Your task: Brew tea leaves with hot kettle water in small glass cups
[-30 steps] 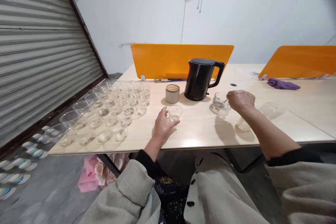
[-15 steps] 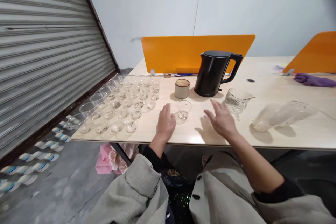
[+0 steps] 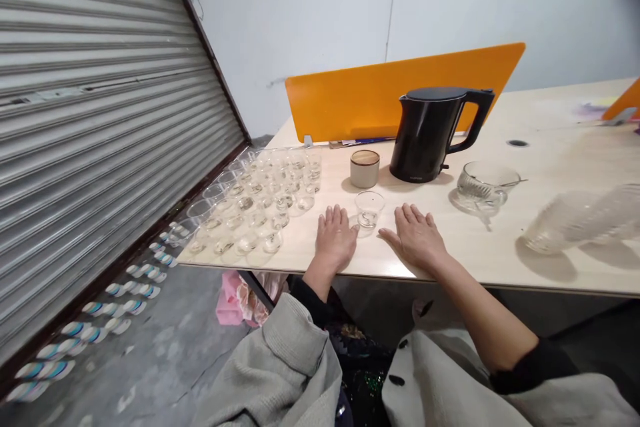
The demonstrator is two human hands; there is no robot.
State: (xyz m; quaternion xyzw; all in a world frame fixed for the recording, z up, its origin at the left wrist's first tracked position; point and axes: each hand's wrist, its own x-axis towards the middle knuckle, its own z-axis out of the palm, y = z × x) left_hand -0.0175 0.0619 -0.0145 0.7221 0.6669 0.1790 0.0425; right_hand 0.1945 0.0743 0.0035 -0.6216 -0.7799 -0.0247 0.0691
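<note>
Palm down on the table lies my left hand (image 3: 335,239), its fingers stretched out and nothing in it. My right hand (image 3: 416,233) also rests flat, thumb apart from the fingers, holding nothing. Between the two stands a clear plastic cup (image 3: 369,212) with something small at its bottom; neither hand grips it. Behind the cup sits a grey canister with a wooden lid (image 3: 365,170). A black electric kettle (image 3: 425,137) stands beyond my right hand. To that hand's right is a glass cup with a handle (image 3: 485,188), with a thin utensil resting in it.
Rows of clear cups (image 3: 260,203) cover the table's left end. Stacked clear cups (image 3: 575,220) lie on their side at right. An orange divider (image 3: 350,103) runs behind the kettle. Lidded containers (image 3: 95,333) line the floor beside the roller shutter (image 3: 100,80).
My right hand has come down flat onto the table, closer to the cup. My left hand has turned from its edge to palm down. The view has swung slightly left.
</note>
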